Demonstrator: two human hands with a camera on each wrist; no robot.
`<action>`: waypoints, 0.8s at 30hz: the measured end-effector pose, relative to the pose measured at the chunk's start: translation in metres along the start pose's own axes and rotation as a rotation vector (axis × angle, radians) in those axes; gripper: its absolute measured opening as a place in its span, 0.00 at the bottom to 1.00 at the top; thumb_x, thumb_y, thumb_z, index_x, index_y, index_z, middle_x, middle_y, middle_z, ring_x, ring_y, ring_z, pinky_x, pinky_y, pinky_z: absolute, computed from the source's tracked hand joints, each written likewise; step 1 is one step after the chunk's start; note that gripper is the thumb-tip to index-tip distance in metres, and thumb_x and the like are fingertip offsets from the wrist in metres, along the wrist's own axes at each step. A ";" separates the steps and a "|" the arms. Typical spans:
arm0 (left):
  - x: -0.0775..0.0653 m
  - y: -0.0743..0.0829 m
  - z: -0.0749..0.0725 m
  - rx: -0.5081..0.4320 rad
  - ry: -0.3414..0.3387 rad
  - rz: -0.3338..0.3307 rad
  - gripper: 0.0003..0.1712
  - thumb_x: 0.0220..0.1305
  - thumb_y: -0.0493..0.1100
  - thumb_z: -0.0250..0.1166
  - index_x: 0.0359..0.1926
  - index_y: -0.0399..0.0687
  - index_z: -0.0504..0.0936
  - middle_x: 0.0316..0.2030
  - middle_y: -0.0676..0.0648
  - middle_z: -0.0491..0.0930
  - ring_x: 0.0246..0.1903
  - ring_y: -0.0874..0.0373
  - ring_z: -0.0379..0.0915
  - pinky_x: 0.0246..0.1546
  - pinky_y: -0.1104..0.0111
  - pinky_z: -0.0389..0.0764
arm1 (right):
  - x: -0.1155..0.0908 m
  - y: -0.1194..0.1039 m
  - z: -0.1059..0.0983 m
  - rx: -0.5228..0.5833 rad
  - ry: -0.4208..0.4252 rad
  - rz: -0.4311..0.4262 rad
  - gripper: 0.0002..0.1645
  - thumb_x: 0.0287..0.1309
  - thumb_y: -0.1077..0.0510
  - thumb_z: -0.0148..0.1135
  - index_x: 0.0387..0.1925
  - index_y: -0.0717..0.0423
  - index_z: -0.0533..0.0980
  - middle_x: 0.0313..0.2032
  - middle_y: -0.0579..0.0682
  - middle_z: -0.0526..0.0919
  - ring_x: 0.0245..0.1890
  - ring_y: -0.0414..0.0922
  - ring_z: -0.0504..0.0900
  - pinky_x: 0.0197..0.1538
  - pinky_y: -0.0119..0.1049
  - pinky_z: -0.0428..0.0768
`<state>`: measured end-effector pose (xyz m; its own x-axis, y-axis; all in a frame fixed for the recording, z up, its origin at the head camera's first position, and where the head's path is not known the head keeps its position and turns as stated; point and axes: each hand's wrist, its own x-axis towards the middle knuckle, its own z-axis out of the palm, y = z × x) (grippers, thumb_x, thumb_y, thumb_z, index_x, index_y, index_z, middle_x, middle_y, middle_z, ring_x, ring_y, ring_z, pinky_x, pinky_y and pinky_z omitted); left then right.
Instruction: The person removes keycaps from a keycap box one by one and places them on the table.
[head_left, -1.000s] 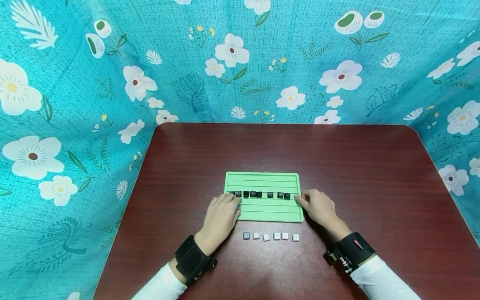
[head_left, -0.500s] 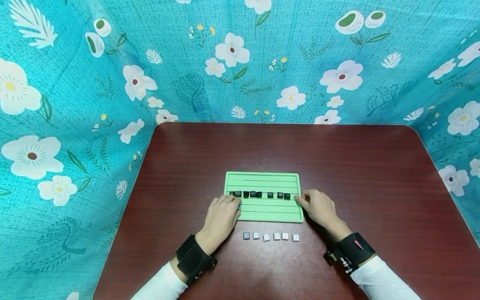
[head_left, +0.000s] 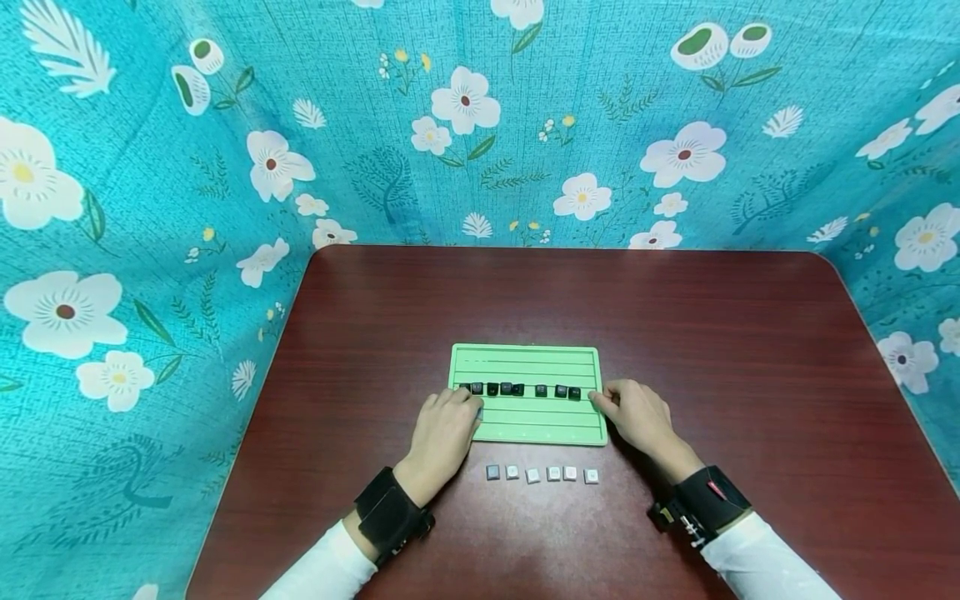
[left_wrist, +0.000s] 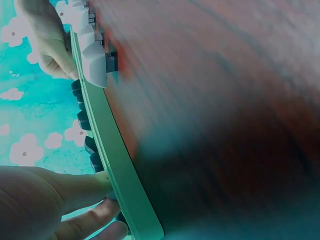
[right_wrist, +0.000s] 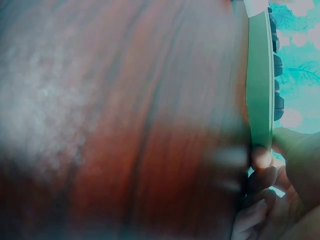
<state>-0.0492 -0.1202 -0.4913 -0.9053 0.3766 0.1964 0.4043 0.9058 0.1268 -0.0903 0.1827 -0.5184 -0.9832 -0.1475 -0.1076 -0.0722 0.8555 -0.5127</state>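
A light green ridged board lies on the table, with a row of several black keycaps across its middle. My left hand is over the board's left front part. Its thumb and fingers pinch a small blue-grey keycap close to the board's surface; the fingers hide most of it. At the board's right edge, my right hand grips the rim, thumb on top and fingertips curled at the side, beside the row's right end.
In front of the board, several white and grey keycaps stand in a loose row on the dark red-brown table. A blue flowered cloth hangs behind and at the sides. Each wrist wears a black strap with a camera.
My left hand's thumb has drawn in slightly and its wrist has shifted a little to the right. The right hand and board stay in place.
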 end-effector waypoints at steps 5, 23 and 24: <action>0.000 0.000 0.000 0.011 0.008 0.004 0.07 0.54 0.43 0.67 0.35 0.49 0.83 0.31 0.51 0.78 0.32 0.55 0.73 0.29 0.66 0.67 | 0.000 0.000 0.000 0.003 0.002 -0.001 0.26 0.60 0.39 0.53 0.13 0.46 0.63 0.09 0.40 0.56 0.11 0.41 0.56 0.16 0.35 0.50; -0.002 0.000 -0.004 -0.036 0.023 -0.008 0.06 0.57 0.42 0.64 0.36 0.49 0.83 0.32 0.51 0.79 0.31 0.56 0.73 0.28 0.66 0.67 | -0.001 0.000 0.000 0.003 0.004 -0.008 0.26 0.60 0.39 0.54 0.13 0.46 0.62 0.10 0.40 0.56 0.11 0.41 0.55 0.16 0.34 0.49; -0.002 0.001 -0.004 -0.035 0.028 -0.006 0.06 0.56 0.42 0.64 0.35 0.49 0.83 0.32 0.51 0.79 0.31 0.56 0.73 0.28 0.66 0.67 | -0.001 0.000 0.000 0.002 0.005 -0.008 0.26 0.60 0.39 0.54 0.13 0.46 0.62 0.10 0.40 0.56 0.11 0.41 0.55 0.16 0.34 0.49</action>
<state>-0.0462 -0.1211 -0.4878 -0.9040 0.3648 0.2230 0.4033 0.9006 0.1619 -0.0898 0.1830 -0.5179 -0.9834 -0.1519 -0.0994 -0.0797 0.8531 -0.5156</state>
